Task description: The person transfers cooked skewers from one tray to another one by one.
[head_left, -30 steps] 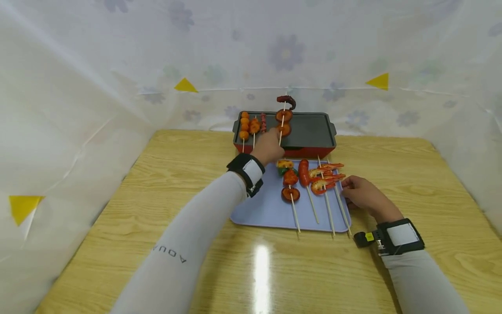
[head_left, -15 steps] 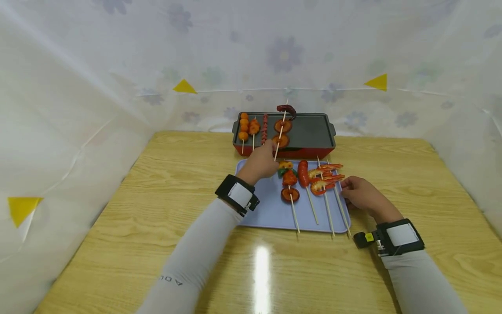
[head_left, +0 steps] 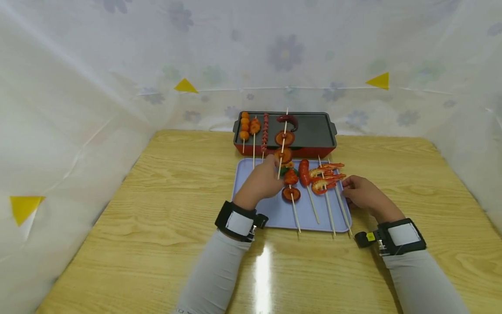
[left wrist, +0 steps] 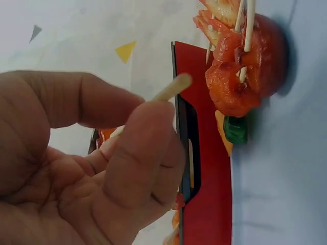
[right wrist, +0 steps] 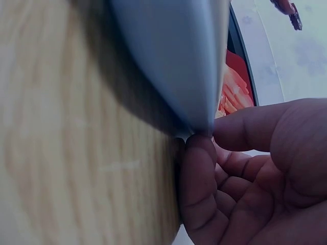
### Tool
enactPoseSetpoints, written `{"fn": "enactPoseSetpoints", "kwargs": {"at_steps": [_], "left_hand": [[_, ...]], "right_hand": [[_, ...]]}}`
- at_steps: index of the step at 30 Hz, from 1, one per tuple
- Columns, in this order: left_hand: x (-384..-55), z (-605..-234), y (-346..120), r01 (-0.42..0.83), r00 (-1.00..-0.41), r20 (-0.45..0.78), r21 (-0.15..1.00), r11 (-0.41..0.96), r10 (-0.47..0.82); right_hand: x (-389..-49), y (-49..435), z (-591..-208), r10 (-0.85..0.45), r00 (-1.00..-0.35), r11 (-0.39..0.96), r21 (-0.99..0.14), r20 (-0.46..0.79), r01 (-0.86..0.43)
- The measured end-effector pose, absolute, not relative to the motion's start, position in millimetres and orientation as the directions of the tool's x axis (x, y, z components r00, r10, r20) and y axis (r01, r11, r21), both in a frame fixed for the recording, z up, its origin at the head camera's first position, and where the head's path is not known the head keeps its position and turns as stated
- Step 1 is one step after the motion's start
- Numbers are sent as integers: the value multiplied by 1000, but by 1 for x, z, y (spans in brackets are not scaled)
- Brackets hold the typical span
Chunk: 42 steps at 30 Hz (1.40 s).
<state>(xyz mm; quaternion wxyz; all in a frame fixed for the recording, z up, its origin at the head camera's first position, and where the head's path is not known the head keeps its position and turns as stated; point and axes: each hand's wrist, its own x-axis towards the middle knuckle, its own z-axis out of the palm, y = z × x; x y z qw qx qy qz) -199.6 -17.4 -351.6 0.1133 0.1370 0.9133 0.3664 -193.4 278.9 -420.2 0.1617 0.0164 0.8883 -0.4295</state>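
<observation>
My left hand (head_left: 262,179) pinches the lower stick of a skewer (head_left: 284,138) bearing two brown round slices and a dark red curled tentacle-like piece. The skewer is held above the front part of the red and black grill (head_left: 313,131). In the left wrist view, the stick's end (left wrist: 176,87) pokes out between thumb and forefinger. At the right edge of the lilac tray (head_left: 266,218), my right hand (head_left: 362,194) grips the rim. The right wrist view has thumb and forefinger against the tray's edge (right wrist: 199,102).
On the grill's left lie an orange ball skewer (head_left: 245,124), a browned meat skewer (head_left: 255,126) and a thin red skewer (head_left: 265,133). The tray's right half carries a mixed skewer (head_left: 290,177), a sausage skewer (head_left: 303,173) and prawn skewers (head_left: 323,183).
My left hand has drawn back from over the grill toward the tray, bringing the tentacle skewer lower and nearer. The right hand stays at the tray's edge.
</observation>
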Motion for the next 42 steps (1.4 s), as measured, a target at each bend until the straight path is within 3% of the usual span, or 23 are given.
{"fn": "enactPoseSetpoints", "kwargs": {"at_steps": [25, 30, 37, 42], "left_hand": [[-172, -367, -44, 132, -840, -284, 719, 682, 462], [-168, -374, -46, 150, -844, -273, 706, 692, 462], [-165, -380, -57, 55, -846, -340, 711, 701, 411], [-163, -382, -61, 61, -841, -349, 699, 713, 414]], "right_hand": [[-191, 280, -418, -108, -946, 631, -756, -305, 172], [-191, 280, -419, -110, -947, 631, -757, -301, 168], [-193, 279, -420, -103, -943, 624, -759, -315, 185], [-192, 278, -418, -92, -942, 624, -756, -321, 197]]}}
